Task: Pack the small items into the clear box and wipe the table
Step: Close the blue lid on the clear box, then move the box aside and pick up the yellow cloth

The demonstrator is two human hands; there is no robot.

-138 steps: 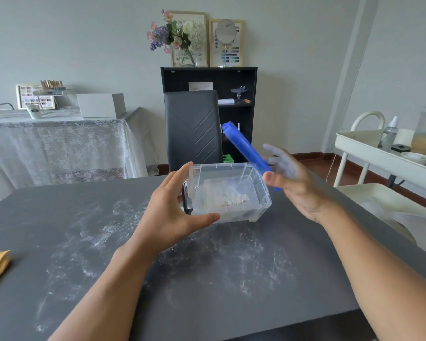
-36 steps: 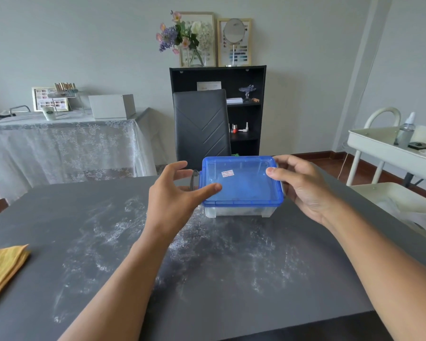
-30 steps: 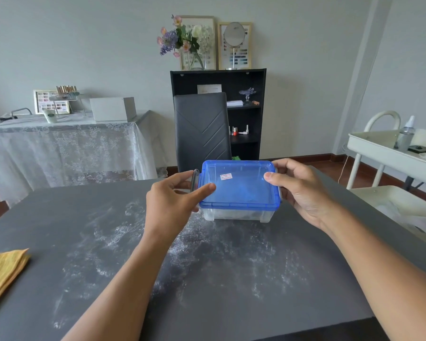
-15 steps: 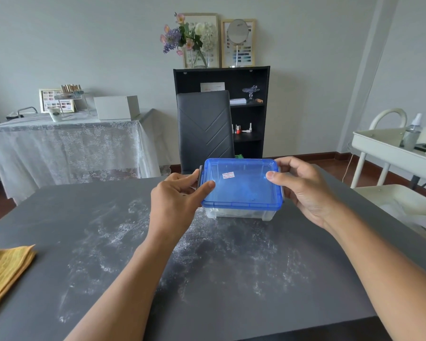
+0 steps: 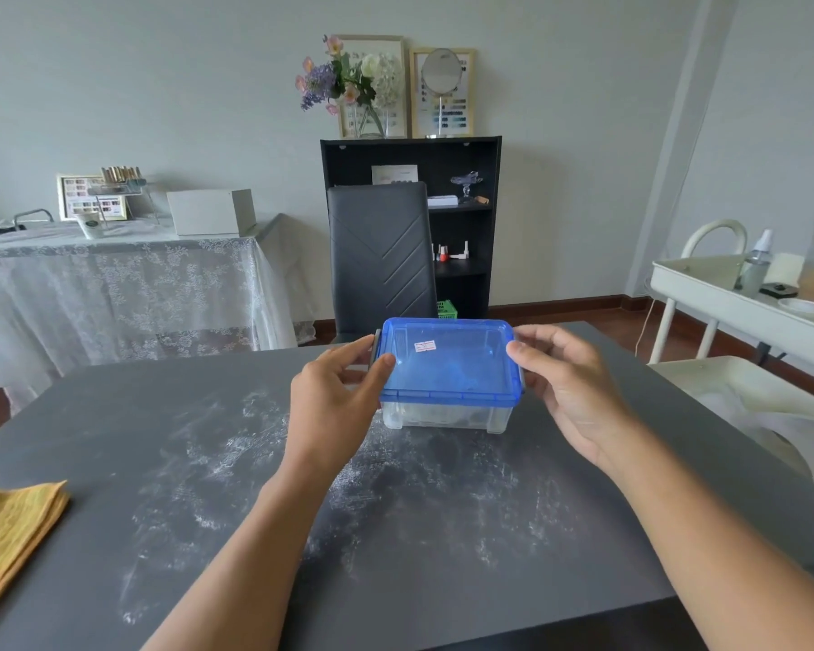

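Your left hand (image 5: 334, 406) and right hand (image 5: 569, 392) pinch the blue lid (image 5: 447, 364) on the clear box (image 5: 442, 415), fingers gripping its ends, on the dusty counter (image 5: 395, 533).

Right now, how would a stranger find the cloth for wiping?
Start at the dark grey table smeared with white powder. Follow its left edge toward the person, away from the blue-lidded clear box. The folded yellow cloth lies there, the only yellow, soft thing on the table.

- One view only: head cam, wide-angle, worn by person, facing fwd and slightly down.
- Close over dark table (image 5: 114, 415); both forearms reach in from bottom edge.
- Far wall, black shelf unit (image 5: 461, 180) straight ahead, well back.
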